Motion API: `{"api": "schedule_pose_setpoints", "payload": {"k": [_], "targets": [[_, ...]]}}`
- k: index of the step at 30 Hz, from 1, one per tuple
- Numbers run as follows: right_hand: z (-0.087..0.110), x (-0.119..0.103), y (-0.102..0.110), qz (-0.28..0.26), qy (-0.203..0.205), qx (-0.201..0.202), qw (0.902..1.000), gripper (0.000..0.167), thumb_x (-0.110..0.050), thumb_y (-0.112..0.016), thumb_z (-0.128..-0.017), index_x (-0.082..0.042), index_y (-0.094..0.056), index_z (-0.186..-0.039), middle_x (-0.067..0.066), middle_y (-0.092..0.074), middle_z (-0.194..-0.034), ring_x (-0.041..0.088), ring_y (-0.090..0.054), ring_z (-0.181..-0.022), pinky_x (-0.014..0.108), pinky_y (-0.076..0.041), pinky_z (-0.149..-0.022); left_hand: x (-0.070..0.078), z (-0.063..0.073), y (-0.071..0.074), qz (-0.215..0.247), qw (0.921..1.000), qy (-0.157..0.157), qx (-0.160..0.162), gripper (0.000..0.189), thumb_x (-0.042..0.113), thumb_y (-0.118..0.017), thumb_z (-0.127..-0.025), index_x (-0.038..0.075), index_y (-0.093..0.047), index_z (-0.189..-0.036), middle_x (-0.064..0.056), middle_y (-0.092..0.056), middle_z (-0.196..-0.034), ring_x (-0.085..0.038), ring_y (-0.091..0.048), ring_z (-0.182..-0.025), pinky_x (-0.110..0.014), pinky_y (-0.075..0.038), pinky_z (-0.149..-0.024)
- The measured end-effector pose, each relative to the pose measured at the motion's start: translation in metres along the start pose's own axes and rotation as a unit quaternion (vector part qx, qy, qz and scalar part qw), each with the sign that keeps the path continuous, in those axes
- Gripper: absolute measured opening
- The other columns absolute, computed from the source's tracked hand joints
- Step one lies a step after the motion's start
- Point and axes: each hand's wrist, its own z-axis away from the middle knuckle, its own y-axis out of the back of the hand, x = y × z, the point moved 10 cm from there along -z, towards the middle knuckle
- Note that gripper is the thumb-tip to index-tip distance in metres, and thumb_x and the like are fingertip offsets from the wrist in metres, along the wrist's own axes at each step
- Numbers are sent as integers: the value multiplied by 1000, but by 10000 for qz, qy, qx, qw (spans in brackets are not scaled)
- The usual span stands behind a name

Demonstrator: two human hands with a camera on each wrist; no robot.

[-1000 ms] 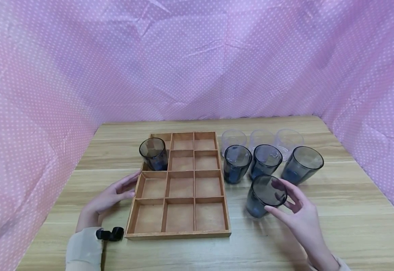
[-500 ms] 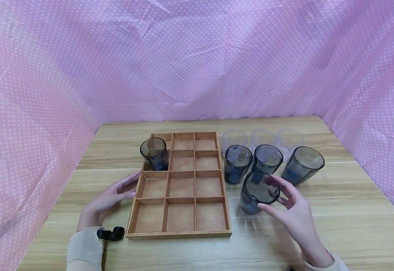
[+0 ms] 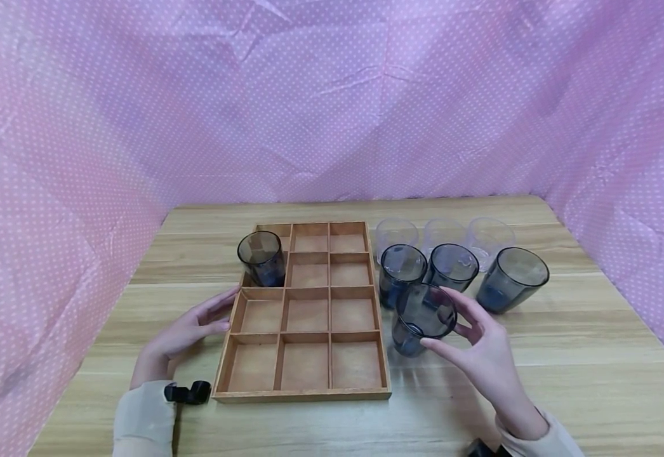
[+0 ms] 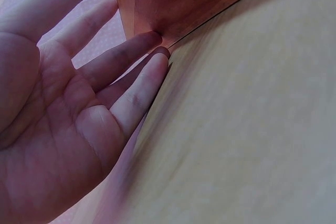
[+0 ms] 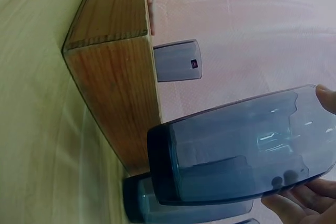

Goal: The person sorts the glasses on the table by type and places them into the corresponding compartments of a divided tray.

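1. Nearest us, light sleeves (image 3: 145, 409) cover both wrists, and a black device (image 3: 189, 393) sits at the left one.
2. We see the right hand (image 3: 483, 349) with its grip narrowed round a held smoky glass (image 3: 422, 317) — thumb on the near side, fingers behind — just beside the tray's right wall and seemingly off the tabletop (image 3: 183, 254).
3. The left hand (image 3: 189, 327) keeps a loose, wide grip, fingertips touching the tray's outer left wall.
4. Between the hands lies the wooden tray (image 3: 302, 396), three compartments across and four deep; a smoky glass (image 3: 263, 260) stands in its left column, second row from the back.
5. Beyond the held glass we find three more smoky glasses (image 3: 452, 263) in a row.
6. Behind those stand three clear glasses (image 3: 444, 233).
7. Farthest — a pink dotted cloth (image 3: 332, 114).
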Motion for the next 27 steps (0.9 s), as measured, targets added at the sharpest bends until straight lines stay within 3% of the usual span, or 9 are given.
{"api": "schedule_pose_setpoints", "payload": {"k": [15,23,27], "targets": [[-11,-6,-12,49,11,-175,9998,75,2,-86,-64,-8,-56,-133,-19,-63,-123,-7,-54,-117,10,-50,-85,-1,-1,1,-83,10000,-49,19,68,8,-54,-97,6,-18,-155,-27,-13,-159,14,-37,-129,-6,-33,-102],[-20,-11,-24,45,83,-260,9996,75,-2,-87,-65,-12,-57,-133,8,-65,-126,-8,-56,-111,10,-51,-83,-1,0,2,-176,9997,-148,24,67,6,-54,-97,5,-19,-155,-29,-14,-158,15,-36,-129,-6,-32,-103],[-25,-14,-30,-113,65,-314,9994,74,-2,-87,-66,-11,-57,-133,14,-63,-127,-8,-56,-111,10,-50,-84,-1,0,1,-157,9997,-177,1,68,6,-54,-97,5,-18,-155,-28,-13,-158,14,-36,-130,-7,-32,-103]]}}
